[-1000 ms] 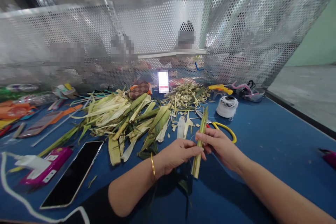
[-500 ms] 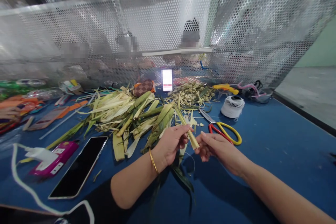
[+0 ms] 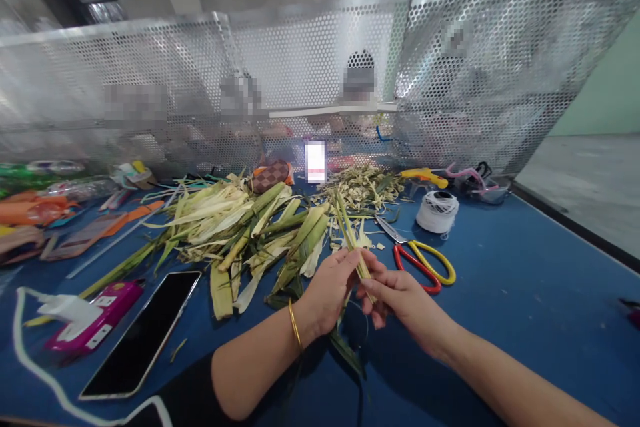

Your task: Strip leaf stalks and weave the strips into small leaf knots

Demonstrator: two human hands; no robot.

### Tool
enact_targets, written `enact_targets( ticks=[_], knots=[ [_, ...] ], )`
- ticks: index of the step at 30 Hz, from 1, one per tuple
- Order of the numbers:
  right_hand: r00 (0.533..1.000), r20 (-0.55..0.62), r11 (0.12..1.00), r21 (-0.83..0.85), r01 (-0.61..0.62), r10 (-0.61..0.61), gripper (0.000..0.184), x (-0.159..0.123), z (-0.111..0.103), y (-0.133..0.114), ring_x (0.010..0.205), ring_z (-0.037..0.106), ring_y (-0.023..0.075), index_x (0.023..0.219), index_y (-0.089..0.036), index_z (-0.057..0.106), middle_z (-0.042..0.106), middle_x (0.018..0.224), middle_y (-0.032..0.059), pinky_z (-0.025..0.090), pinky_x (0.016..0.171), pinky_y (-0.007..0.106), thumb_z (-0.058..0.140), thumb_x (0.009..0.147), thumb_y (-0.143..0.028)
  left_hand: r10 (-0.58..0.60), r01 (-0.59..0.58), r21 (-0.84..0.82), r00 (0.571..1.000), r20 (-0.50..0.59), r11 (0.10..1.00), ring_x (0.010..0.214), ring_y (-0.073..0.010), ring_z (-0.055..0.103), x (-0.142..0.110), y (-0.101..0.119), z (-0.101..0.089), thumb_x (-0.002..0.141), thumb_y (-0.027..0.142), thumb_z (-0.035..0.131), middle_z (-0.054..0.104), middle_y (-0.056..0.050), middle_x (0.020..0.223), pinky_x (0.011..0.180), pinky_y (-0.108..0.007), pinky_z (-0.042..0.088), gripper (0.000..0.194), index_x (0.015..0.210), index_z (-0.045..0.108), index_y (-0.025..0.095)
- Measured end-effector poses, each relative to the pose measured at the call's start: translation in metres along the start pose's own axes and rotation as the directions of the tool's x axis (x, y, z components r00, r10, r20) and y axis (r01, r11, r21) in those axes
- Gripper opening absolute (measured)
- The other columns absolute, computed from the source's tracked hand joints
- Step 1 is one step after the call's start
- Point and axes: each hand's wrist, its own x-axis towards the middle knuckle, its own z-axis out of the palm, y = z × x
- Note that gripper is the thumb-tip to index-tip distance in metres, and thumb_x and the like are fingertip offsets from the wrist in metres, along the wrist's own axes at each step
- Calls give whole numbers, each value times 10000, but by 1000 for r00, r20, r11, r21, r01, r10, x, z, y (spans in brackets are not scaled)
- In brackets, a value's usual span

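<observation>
Between the fingers of my left hand (image 3: 333,287) runs a narrow bundle of corn husk strips (image 3: 349,230), pointing away from me. My right hand (image 3: 395,293) pinches the near end of that bundle, its fingertips close against the left ones. A dark green husk piece (image 3: 349,353) and a thin white thread hang below my hands. To their left lies a heap of corn husks (image 3: 270,227), green and pale yellow. Just beyond my right hand rest scissors (image 3: 417,267) with one red and one yellow handle loop, blades open.
A spool of white string (image 3: 437,212) stands behind the scissors. Husk scraps (image 3: 367,188) are piled at the back, near a yellow tool (image 3: 425,177). On the left are a phone (image 3: 143,333) and a magenta power strip (image 3: 95,320). A perforated metal screen (image 3: 310,47) closes off the far side.
My right hand has come in to the left and now grips the bundle's near end beside my left hand. The whole view has shifted slightly.
</observation>
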Motion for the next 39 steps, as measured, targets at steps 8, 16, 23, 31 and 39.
enact_targets(
  ticks=[8,16,23,31,39],
  knots=[
    [939,-77,263,-965,15,-335,229,-5,-42,-20,798,636,240,882,-182,599,667,864,93,426,639,323,462,878,-365,32,-82,-209,972,-232,975,474,-49,420,11,10,-13,798,337,616,425,66,568,503,-178,389,240,721,457,175],
    [930,-355,-63,-930,-361,-95,140,4,-85,-29,793,643,272,870,-150,578,664,891,150,310,535,287,517,746,-169,-19,18,-7,966,-257,1000,389,-12,170,16,5,-21,752,472,629,274,107,519,391,-159,116,365,691,419,179],
    [989,-140,79,-987,-143,43,95,-18,-93,-40,714,629,202,798,-221,636,686,773,38,331,524,249,558,745,-214,29,-6,119,980,-194,993,394,-23,122,11,6,-16,791,513,552,221,115,506,397,-165,79,342,753,465,184],
    [916,-198,-280,-911,-304,-349,376,27,-113,-34,756,671,235,1142,-175,601,678,942,135,390,549,279,351,883,-67,-155,166,118,983,-96,979,403,-29,135,6,5,-12,803,448,529,237,111,513,403,-167,96,308,696,380,201],
    [899,-160,-280,-915,-290,-408,261,46,-122,-23,726,652,232,952,-136,612,667,937,154,360,517,281,368,894,-64,-189,214,194,972,-142,957,406,-24,118,7,11,-15,778,429,588,250,118,525,411,-184,71,274,797,499,171]
  ],
)
